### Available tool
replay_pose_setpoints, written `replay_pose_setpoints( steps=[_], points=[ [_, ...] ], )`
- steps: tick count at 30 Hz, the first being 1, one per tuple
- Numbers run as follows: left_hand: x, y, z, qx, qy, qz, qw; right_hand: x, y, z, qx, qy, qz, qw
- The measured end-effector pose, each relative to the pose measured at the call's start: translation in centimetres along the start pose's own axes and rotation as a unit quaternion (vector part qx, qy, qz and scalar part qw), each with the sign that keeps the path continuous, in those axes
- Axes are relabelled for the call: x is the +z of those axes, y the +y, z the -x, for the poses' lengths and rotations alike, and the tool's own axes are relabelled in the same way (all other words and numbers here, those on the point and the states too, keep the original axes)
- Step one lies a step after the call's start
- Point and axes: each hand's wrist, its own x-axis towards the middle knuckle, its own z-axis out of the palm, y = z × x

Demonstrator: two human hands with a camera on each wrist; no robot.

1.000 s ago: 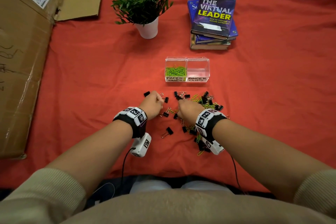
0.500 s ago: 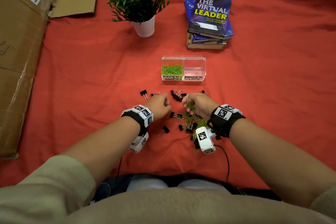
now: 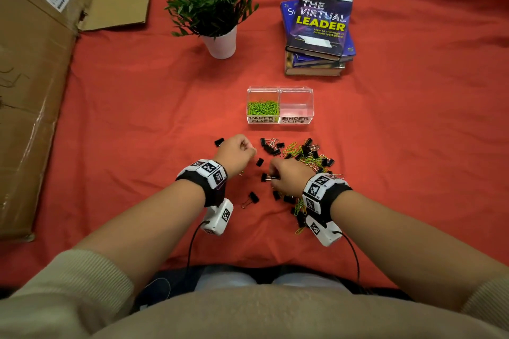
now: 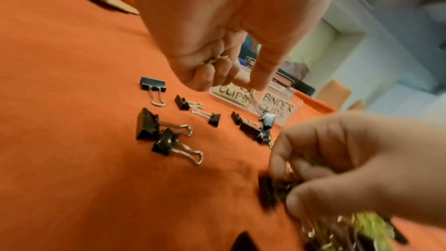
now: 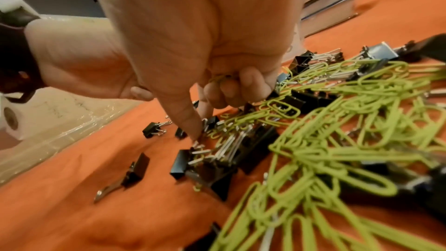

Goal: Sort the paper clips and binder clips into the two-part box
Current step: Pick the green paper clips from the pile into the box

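Observation:
The clear two-part box stands beyond my hands, with green paper clips in its left part, labelled PAPER CLIPS; its right part, labelled BINDER CLIPS, looks bare. A mixed pile of green paper clips and black binder clips lies in front of it. My left hand hovers left of the pile, its curled fingers holding a few paper clips. My right hand also holds paper clips in its curled fingers, while its thumb and forefinger touch the wire handle of a binder clip at the pile's near left edge.
Loose binder clips lie scattered on the red cloth between my hands. A potted plant and a stack of books stand behind the box. Flattened cardboard covers the left side.
My right hand has come back from the far part of the pile to its near left edge. My left hand has hardly moved and keeps its clips.

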Motion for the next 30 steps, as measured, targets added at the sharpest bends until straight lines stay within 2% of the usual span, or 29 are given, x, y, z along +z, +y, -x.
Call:
replay_pose_setpoints(
  steps=[4, 8, 12, 14, 20, 22, 25, 28, 30],
  points=[
    [-0.5, -0.2, -0.3, -0.056, 0.004, 0.093, 0.994, -0.5, 0.0, 0.2, -0.009, -0.003, -0.055, 0.998],
    [-0.4, -0.2, -0.3, -0.070, 0.009, 0.117, 0.991, -1.6, -0.1, 0.1, 0.002, -0.010, -0.131, 0.991],
    [0.2, 0.2, 0.0, -0.075, -0.007, 0.108, 0.991, -3.0, -0.9, -0.2, 0.045, 0.031, -0.310, 0.949],
    [0.4, 0.5, 0.1, -0.074, -0.020, 0.101, 0.992, -3.3, -1.4, -0.3, 0.049, 0.032, -0.334, 0.941],
    [0.1, 0.5, 0.3, -0.069, 0.002, 0.051, 0.996, -3.5, 0.2, -0.4, 0.069, 0.067, -0.245, 0.965],
    [0.0, 0.5, 0.5, -0.059, -0.019, 0.040, 0.997, -3.5, 1.2, -0.2, 0.083, 0.092, -0.183, 0.975],
    [0.8, 0.3, 0.8, -0.039, -0.070, 0.005, 0.997, -2.9, 2.0, 0.3, 0.073, 0.077, -0.090, 0.990],
    [2.3, 0.2, 1.2, -0.017, -0.110, -0.113, 0.987, -2.0, 1.9, 1.1, 0.051, 0.050, -0.013, 0.997],
    [3.2, 0.2, 1.4, 0.012, -0.124, -0.225, 0.966, -1.4, 1.9, 1.5, 0.036, 0.044, 0.041, 0.998]
  ],
)
